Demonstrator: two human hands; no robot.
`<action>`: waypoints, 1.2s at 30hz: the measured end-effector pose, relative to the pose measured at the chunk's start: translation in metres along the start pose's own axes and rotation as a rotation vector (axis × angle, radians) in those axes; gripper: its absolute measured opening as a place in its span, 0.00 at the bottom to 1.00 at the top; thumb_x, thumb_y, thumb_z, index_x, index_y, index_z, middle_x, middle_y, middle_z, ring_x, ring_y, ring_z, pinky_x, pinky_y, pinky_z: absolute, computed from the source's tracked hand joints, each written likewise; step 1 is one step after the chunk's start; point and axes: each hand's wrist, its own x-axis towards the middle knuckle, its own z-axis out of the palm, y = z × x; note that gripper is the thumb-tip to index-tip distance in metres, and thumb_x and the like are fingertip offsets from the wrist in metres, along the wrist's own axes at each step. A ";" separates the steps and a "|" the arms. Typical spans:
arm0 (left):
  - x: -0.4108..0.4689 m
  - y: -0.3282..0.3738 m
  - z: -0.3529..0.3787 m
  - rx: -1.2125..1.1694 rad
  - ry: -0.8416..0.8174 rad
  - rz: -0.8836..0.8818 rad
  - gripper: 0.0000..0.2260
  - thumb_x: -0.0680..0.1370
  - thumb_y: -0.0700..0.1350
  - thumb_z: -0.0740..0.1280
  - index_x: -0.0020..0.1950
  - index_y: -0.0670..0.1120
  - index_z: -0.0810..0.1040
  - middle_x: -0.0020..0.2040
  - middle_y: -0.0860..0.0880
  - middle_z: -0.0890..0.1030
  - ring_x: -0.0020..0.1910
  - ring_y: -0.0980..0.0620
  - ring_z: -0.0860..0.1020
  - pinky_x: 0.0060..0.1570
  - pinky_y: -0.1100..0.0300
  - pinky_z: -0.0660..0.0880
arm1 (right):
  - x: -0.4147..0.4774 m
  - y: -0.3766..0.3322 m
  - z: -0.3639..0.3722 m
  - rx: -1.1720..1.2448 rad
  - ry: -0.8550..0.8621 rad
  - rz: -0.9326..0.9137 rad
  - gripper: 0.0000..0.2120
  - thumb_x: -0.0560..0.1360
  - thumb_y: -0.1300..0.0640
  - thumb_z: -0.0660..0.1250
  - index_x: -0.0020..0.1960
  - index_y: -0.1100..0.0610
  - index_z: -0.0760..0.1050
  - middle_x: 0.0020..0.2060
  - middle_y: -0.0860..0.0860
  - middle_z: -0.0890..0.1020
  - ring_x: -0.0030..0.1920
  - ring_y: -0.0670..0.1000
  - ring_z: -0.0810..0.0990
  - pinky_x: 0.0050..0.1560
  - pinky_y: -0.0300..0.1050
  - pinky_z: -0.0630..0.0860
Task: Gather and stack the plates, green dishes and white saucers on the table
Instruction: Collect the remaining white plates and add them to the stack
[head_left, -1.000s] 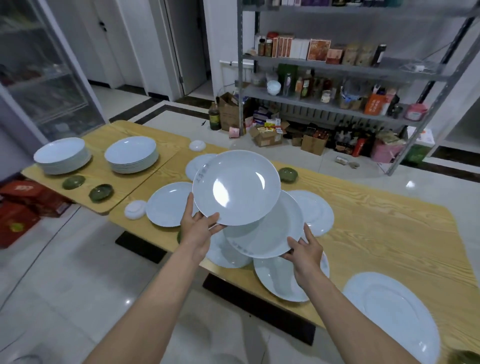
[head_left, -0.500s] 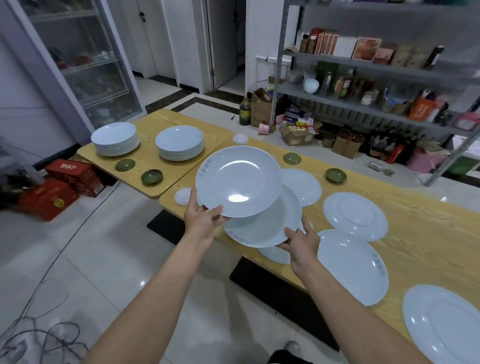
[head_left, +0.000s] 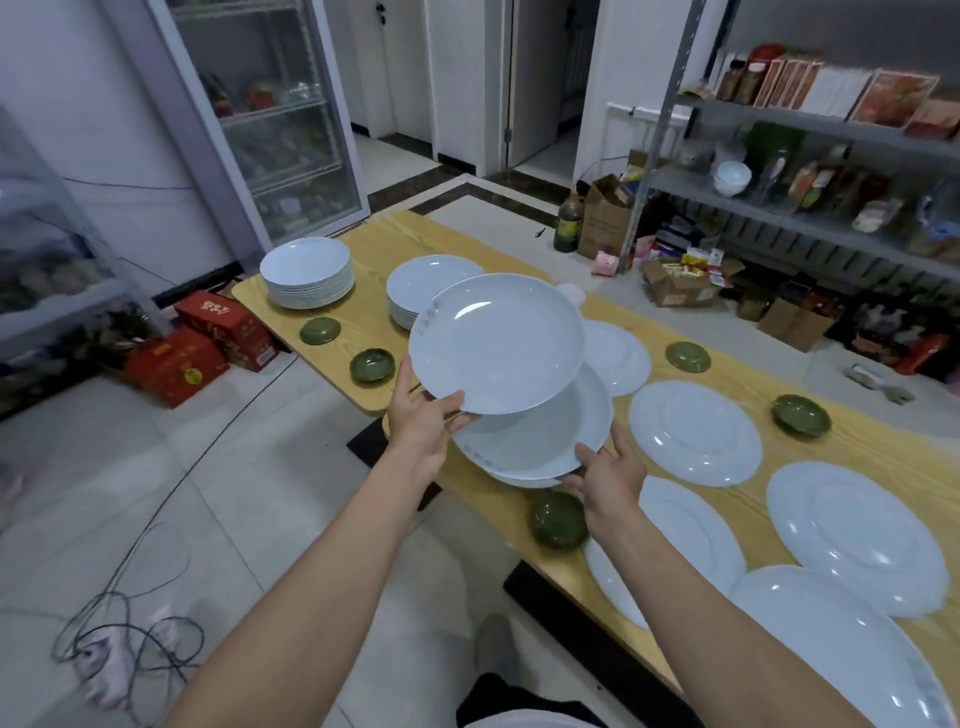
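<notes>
Our left hand (head_left: 422, 418) grips the near rim of a white plate (head_left: 496, 343), thumb curled over the edge, and holds it tilted above the table (head_left: 857, 447). Our right hand (head_left: 609, 479) pinches the near rim of a second plate (head_left: 540, 436) just beneath, and the two overlap. Behind them stand a tall stack (head_left: 306, 275) and a lower stack (head_left: 431, 280) of plates. A green dish (head_left: 557, 519) sits just beside our right wrist.

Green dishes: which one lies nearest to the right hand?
The green dish at the near edge of the table, right beside the right hand; every other one lies much farther away.
</notes>
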 end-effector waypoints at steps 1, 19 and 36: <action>0.013 0.005 0.001 -0.004 0.002 0.006 0.41 0.73 0.25 0.68 0.77 0.58 0.63 0.64 0.47 0.77 0.50 0.46 0.84 0.49 0.43 0.82 | 0.011 -0.001 0.011 0.000 -0.001 -0.003 0.34 0.76 0.72 0.66 0.77 0.49 0.65 0.61 0.51 0.82 0.54 0.56 0.84 0.45 0.59 0.84; 0.183 0.080 0.012 -0.035 0.019 0.006 0.43 0.73 0.23 0.66 0.79 0.56 0.58 0.63 0.45 0.79 0.55 0.45 0.82 0.46 0.47 0.83 | 0.135 -0.012 0.162 0.080 -0.001 0.031 0.35 0.75 0.74 0.64 0.78 0.52 0.63 0.54 0.49 0.85 0.52 0.59 0.85 0.38 0.51 0.84; 0.374 0.154 -0.027 0.160 -0.230 -0.113 0.43 0.74 0.25 0.68 0.80 0.57 0.57 0.60 0.50 0.80 0.56 0.49 0.81 0.47 0.48 0.82 | 0.208 0.038 0.329 0.115 0.246 -0.001 0.33 0.77 0.73 0.65 0.78 0.53 0.63 0.44 0.43 0.82 0.52 0.60 0.85 0.37 0.52 0.84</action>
